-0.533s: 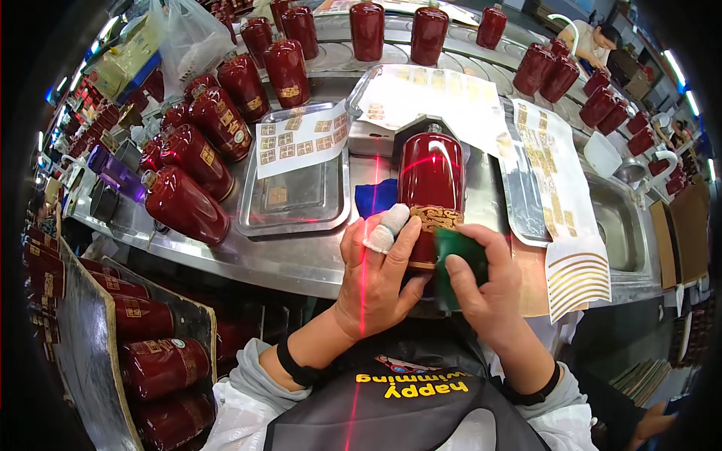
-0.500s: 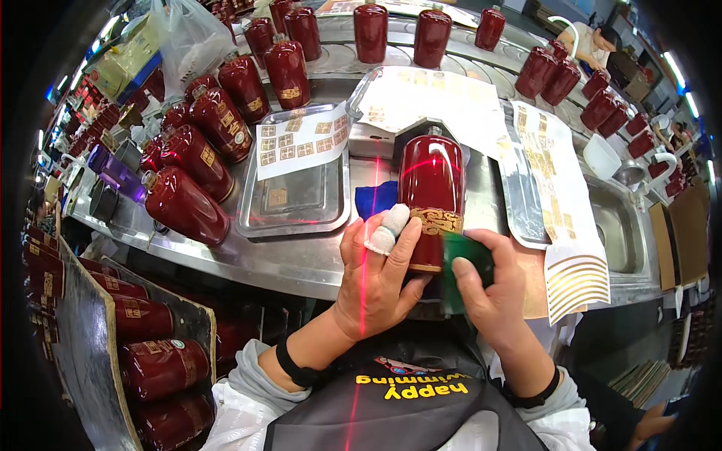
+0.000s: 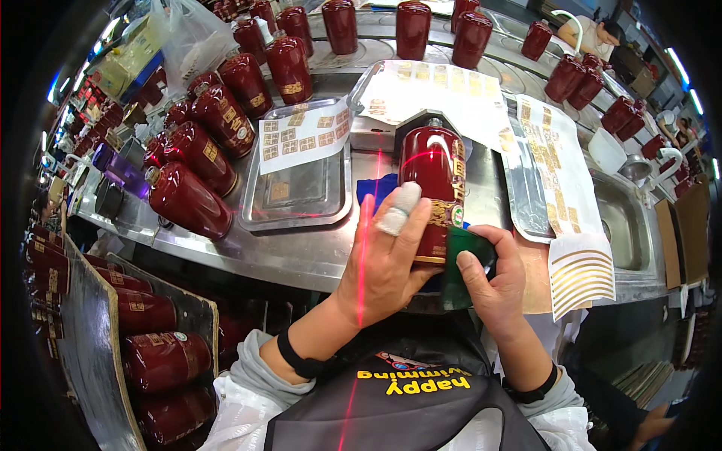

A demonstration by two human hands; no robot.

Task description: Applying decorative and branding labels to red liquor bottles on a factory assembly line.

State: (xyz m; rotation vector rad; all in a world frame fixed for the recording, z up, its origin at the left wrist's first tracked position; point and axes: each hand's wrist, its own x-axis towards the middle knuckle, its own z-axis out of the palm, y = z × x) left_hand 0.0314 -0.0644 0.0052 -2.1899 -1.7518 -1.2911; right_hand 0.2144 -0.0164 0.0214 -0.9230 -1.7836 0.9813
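Note:
A glossy dark red bottle [image 3: 427, 158] lies in front of me, neck pointing away, in a dark angled cradle [image 3: 426, 117]. Gold lettering and a gold ornamental band run along its right side. My left hand [image 3: 380, 255] is closed around the lower left of the bottle, with white wrapping on one finger. Between the thumb and fingers of my right hand [image 3: 498, 274] is a flat, dark green scraper-like piece [image 3: 457, 282], its edge against the bottle's lower right side. A red laser line crosses my left hand, and another crosses the bottle. A blue cloth [image 3: 374, 188] lies beside the bottle.
On the left, a metal tray [image 3: 297, 218] bears a sheet of gold stickers [image 3: 302, 139], near several red bottles [image 3: 188, 199]. More sticker sheets [image 3: 432, 94] lie behind and right [image 3: 553, 150]. A sink [image 3: 628, 233] is at right. Bottles stand on a conveyor [image 3: 368, 45]; a person [image 3: 594, 37] sits beyond.
The bottle has rolled to the right under my hands, so its gold decoration now faces right. The green piece has stayed at its lower right. Bottles on the conveyor have shifted right.

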